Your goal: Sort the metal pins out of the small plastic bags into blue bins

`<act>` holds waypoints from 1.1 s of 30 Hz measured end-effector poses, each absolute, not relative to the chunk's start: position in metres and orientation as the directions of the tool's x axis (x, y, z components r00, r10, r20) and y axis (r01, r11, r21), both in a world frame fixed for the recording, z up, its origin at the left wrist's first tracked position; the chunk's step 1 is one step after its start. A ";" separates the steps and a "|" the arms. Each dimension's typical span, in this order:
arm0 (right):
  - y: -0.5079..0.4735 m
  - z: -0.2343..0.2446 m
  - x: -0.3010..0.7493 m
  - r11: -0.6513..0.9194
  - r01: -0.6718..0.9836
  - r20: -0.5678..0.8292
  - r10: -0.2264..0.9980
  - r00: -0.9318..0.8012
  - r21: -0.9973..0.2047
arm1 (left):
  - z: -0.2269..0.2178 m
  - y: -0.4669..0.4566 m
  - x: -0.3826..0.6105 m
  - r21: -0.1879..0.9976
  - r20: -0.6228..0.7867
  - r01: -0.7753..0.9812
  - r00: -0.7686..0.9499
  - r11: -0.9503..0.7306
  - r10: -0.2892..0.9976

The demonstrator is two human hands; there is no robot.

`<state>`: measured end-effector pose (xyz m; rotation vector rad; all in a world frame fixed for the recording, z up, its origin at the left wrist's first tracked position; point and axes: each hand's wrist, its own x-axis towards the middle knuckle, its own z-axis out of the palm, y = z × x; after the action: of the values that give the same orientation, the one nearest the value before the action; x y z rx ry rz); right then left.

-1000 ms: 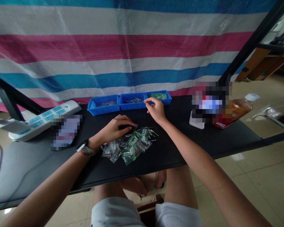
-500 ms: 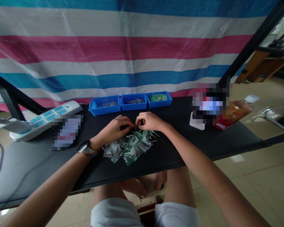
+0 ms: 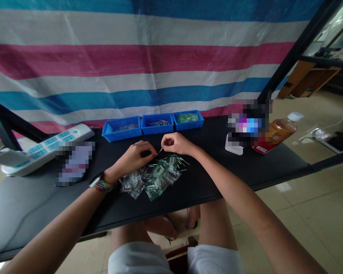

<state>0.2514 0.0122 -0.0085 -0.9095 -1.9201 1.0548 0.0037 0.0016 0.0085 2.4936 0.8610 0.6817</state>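
Observation:
My left hand [image 3: 138, 156], palm down with a band at the wrist, has thumb and fingers closed in a pinch. Facing it, my right hand [image 3: 177, 144] pinches too, its thumb and forefinger forming a loop. A thin metal pin [image 3: 160, 150] bridges the small gap between the fingertips; its ends are hidden in them. Below the hands lie small clear bags [image 3: 133, 184] and green bags [image 3: 160, 180] with slim metal parts inside. Loose pins [image 3: 183, 160] stick out at the pile's right side.
Three blue bins stand behind: left bin [image 3: 121, 135], middle bin [image 3: 148, 130] with metal pins, right bin [image 3: 199, 123] with green bags. A power strip [image 3: 53, 146] and a blurred-out item [image 3: 76, 163] lie left. A bottle [image 3: 280, 131] and a blurred screen [image 3: 248, 125] stand right.
The fingertips have moved slightly apart, so a thin pin shows between them. The whole view has shifted a little, with the table's things now further left.

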 end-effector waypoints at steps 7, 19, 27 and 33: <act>0.013 -0.012 0.244 0.300 0.056 0.261 0.897 -0.357 -0.952 | 0.015 -0.003 0.006 0.613 0.363 0.466 0.551 -0.638 0.751; 0.009 -0.008 0.235 0.278 -0.032 0.278 0.931 -0.236 -0.960 | 0.017 -0.006 0.007 0.654 0.395 0.463 0.465 -0.598 0.792; 0.006 -0.007 0.235 0.237 -0.131 0.264 0.932 -0.249 -0.963 | 0.017 -0.002 0.001 0.634 0.428 0.481 0.435 -0.606 0.792; 0.002 -0.003 0.235 0.242 -0.128 0.268 0.927 -0.263 -0.962 | 0.021 -0.004 0.002 0.679 0.383 0.458 0.446 -0.574 0.809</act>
<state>0.2345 0.0015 -0.0027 -0.7993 -1.4506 1.2493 0.0022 -0.0035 0.0209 2.2170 1.0610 0.9656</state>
